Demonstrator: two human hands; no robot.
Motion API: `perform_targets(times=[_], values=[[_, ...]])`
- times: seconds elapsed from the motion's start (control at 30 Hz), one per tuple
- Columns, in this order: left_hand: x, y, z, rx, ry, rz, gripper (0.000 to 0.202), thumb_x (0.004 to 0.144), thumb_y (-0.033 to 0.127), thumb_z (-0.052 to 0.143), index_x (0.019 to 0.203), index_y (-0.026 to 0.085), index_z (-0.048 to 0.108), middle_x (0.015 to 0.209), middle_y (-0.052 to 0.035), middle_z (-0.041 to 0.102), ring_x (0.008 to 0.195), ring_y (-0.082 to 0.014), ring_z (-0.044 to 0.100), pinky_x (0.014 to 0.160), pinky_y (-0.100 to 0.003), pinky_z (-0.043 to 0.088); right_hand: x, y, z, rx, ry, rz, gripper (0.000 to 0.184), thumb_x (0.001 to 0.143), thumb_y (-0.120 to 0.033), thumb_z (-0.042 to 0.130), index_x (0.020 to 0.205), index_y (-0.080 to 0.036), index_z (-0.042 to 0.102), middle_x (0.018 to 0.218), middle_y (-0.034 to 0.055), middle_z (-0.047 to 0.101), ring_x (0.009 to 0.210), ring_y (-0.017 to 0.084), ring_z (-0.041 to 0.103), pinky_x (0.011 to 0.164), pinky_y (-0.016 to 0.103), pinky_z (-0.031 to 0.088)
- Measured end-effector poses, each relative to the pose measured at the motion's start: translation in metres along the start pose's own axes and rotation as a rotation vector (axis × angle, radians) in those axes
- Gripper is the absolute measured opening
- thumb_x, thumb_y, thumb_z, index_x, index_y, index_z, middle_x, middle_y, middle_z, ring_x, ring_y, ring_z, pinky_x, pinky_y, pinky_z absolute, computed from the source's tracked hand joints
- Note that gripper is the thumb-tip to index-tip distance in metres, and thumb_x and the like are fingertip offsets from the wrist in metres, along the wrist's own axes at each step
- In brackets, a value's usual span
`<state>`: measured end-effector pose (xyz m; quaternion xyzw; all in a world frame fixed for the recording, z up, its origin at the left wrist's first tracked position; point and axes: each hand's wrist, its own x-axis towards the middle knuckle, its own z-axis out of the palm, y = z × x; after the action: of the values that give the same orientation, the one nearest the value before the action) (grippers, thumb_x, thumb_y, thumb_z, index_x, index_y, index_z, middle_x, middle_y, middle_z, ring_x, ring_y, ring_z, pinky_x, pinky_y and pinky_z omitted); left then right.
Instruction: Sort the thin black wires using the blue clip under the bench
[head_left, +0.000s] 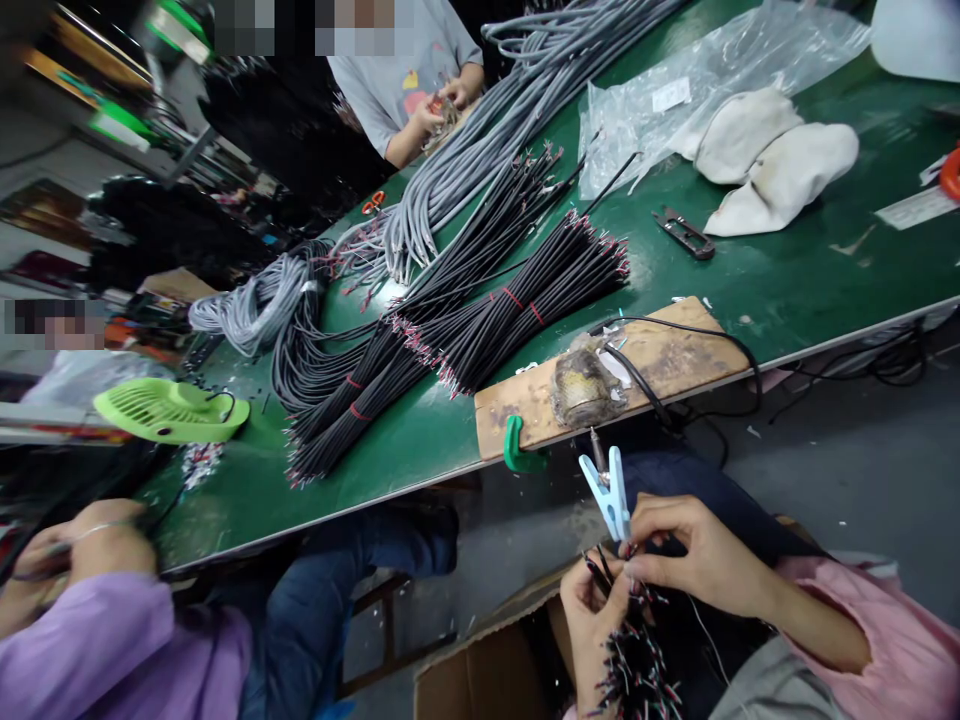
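Note:
My left hand (592, 615) is closed around black cables (641, 655) whose stripped ends show red, white and black wires. Pinched together at those wire ends are the fingers of my right hand (679, 550). Just above my fingertips stands a light blue clothespin (609, 495). Behind it, a metal-tipped tool (598, 452), perhaps a soldering iron, points down from the wooden board (675, 355). On this board sits a grimy, yellowish lump (585, 385), and a green clamp (516, 445) grips its front edge.
Bundles of black cable (532, 300) and grey cable (480, 130) lie across the green table (810, 290). Thread snips (684, 233), white gloves (780, 160) and a green fan (172, 408) also rest there. A cardboard box (487, 670) stands below. Co-workers sit left and opposite.

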<state>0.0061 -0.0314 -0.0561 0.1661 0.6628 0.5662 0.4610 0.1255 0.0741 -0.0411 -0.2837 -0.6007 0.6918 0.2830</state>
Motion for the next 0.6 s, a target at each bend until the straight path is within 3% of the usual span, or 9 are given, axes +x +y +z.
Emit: perform_targets(times=[0.2,0.4,0.5,0.6], values=[[0.006,0.006,0.004,-0.038,-0.052,0.027,0.040,0.058,0.043,0.084,0.050,0.015,0.058,0.053,0.0048,0.045,0.049,-0.0084,0.040,0.048,-0.021,0.037,-0.004,-0.006,0.005,-0.176,0.150,-0.087,0.020,0.083,-0.023,0.067,0.064,-0.016,0.068,0.062,0.0028,0.062,0.061,0.016,0.053,0.059,0.028,0.041],[0.009,-0.008,0.003,-0.030,-0.023,0.020,0.038,0.061,0.046,0.082,0.052,0.015,0.062,0.047,0.0021,0.051,0.046,-0.0109,0.047,0.045,-0.023,0.041,-0.009,0.006,0.018,-0.340,0.317,-0.354,0.023,0.091,-0.015,0.052,0.069,-0.018,0.060,0.066,0.0036,0.057,0.067,0.019,0.051,0.065,0.032,0.042],[0.004,-0.009,0.001,-0.049,-0.010,-0.047,0.040,0.067,0.049,0.077,0.053,0.014,0.062,0.044,0.0007,0.055,0.037,-0.0103,0.047,0.037,-0.022,0.039,-0.009,0.009,0.016,-0.267,0.252,-0.353,0.023,0.093,-0.017,0.048,0.073,-0.018,0.060,0.072,0.0049,0.057,0.073,0.019,0.051,0.070,0.034,0.042],[-0.001,-0.001,-0.001,-0.088,-0.038,-0.070,0.036,0.065,0.046,0.080,0.058,0.014,0.064,0.044,0.0002,0.058,0.031,-0.0081,0.045,0.032,-0.018,0.034,-0.007,0.006,0.011,0.075,0.038,-0.139,0.027,0.092,-0.035,0.054,0.072,-0.017,0.056,0.074,0.0029,0.053,0.070,0.016,0.050,0.064,0.029,0.041]])
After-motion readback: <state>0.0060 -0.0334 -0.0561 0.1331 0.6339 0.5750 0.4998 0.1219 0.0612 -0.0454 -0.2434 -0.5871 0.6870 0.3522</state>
